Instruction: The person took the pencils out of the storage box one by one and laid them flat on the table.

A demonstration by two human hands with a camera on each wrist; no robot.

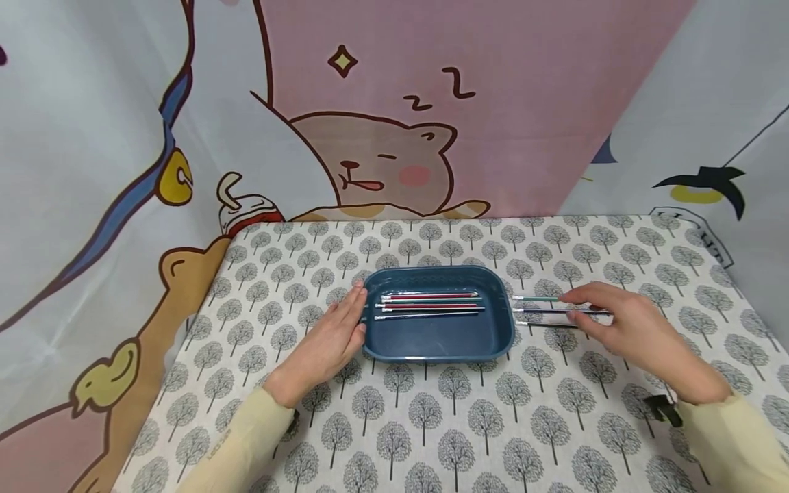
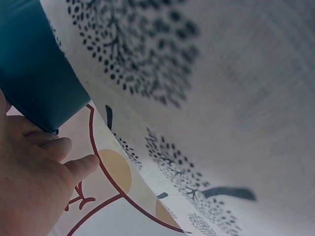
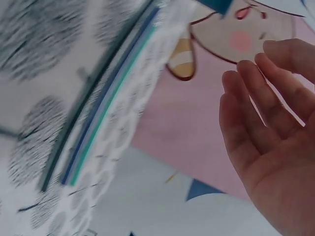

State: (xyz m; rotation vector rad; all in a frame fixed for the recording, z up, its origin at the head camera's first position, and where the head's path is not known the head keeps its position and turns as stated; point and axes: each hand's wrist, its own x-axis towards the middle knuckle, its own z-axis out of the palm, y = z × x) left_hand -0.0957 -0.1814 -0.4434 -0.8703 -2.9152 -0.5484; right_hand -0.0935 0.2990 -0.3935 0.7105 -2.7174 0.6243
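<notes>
A dark blue plastic tray (image 1: 431, 341) stands on the table with several pencils (image 1: 431, 306) lying lengthwise in it, red, green and dark ones. My left hand (image 1: 329, 342) rests straight fingers against the tray's left end; the left wrist view shows fingertips at the tray wall (image 2: 39, 64). Right of the tray lie three pencils side by side: a green pencil (image 1: 536, 298), a dark blue pencil (image 1: 542, 311) and a black pencil (image 1: 548, 324). Over their right ends hovers my right hand (image 1: 635, 329), its fingers loosely bent and holding nothing; in the right wrist view it is apart from the pencils.
A white tablecloth (image 1: 425, 418) with dark tree prints covers the table. Behind and at the sides hangs a cloth (image 1: 524, 137) with cartoon animals, close along the table's back edge (image 1: 555, 218). Small black pieces (image 1: 664, 409) show at the right wrist.
</notes>
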